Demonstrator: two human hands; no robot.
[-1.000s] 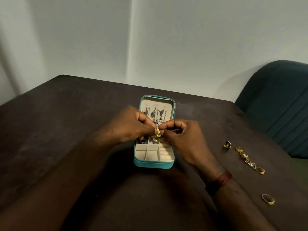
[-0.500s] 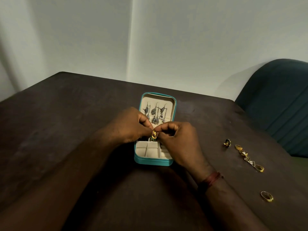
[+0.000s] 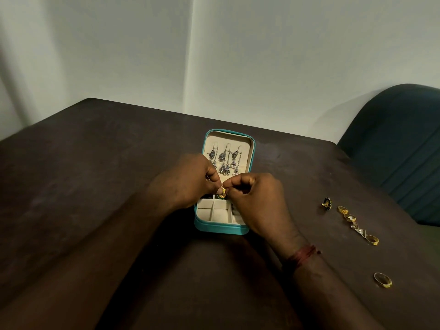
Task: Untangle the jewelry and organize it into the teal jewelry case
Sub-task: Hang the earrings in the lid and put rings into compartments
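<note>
The teal jewelry case (image 3: 220, 229) lies open in the middle of the dark table, its cream lid propped up at the back. Three silver dangle earrings (image 3: 225, 160) hang inside the lid. Over the case's middle, my left hand (image 3: 183, 181) and my right hand (image 3: 258, 202) meet fingertip to fingertip and both pinch a small gold and green earring (image 3: 223, 192). The front compartments of the case show cream dividers with nothing in them. My hands hide the middle compartments.
To the right on the table lie a black and gold ring (image 3: 326, 202), a diagonal row of several gold and silver rings (image 3: 357, 226), and a single gold ring (image 3: 382, 279) nearer me. A dark teal chair (image 3: 400, 144) stands at the table's right edge.
Both hands have lowered slightly toward the case with the gold and green earring still pinched between them. The rings on the right have not moved.
</note>
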